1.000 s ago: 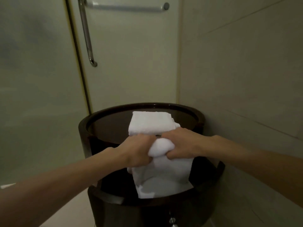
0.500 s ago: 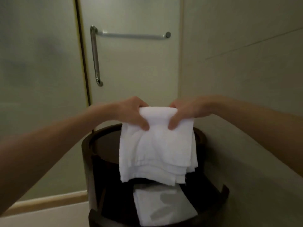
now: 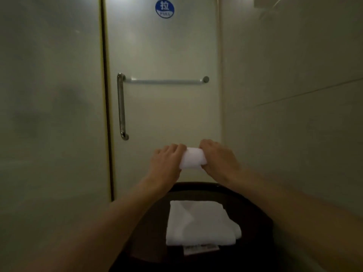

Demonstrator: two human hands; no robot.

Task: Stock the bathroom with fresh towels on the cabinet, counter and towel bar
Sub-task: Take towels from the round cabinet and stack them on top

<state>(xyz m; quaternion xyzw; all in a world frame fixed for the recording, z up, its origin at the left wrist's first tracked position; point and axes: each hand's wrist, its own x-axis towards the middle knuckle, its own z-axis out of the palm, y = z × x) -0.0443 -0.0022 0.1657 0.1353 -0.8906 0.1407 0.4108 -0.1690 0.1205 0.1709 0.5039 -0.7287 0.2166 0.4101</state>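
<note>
Dim, greenish cast. Soft glare patch high on door. Held towel and folded towel blown out, textureless. Lower corners stretched, blurry.

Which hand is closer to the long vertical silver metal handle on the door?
Left. The left hand grips the white folded towel just below and right of the handle; the right hand holds the towel's other side, farther right.

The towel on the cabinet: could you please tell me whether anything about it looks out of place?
Slightly. The towel lies folded on the cabinet, but a label sticks out from under its near edge, and its layers bulge unevenly at the near right corner. Nothing looks spilled or damaged.
</note>
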